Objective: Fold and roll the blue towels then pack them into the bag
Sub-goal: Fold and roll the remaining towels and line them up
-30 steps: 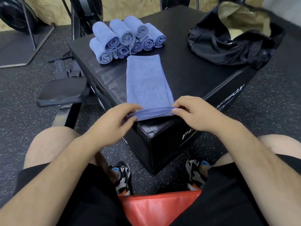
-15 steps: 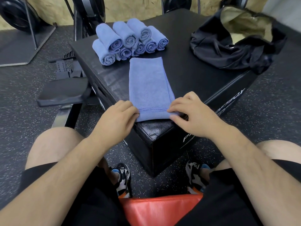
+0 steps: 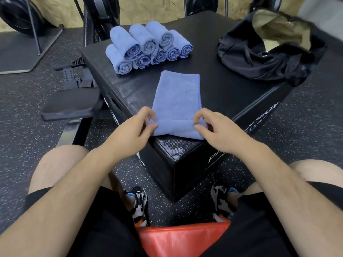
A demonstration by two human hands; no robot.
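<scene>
A folded blue towel (image 3: pixel 178 97) lies lengthwise on the black plyo box (image 3: pixel 222 89), with its near end turned over into a first roll. My left hand (image 3: pixel 137 128) pinches the left end of that roll. My right hand (image 3: pixel 213 128) pinches the right end. Behind the towel sits a pile of several rolled blue towels (image 3: pixel 146 47), stacked in two layers. A black bag (image 3: pixel 259 58) with a tan lining stands open at the box's far right corner.
A black padded bench seat (image 3: pixel 72 104) stands left of the box. Gym machine frames and a weight plate (image 3: pixel 16 17) stand at the back. My knees, shoes and a red seat (image 3: pixel 181 238) lie below the box on speckled rubber flooring.
The near end of the towel has been turned over from a flat edge into a short roll. Both hands have shifted a little forward along the towel.
</scene>
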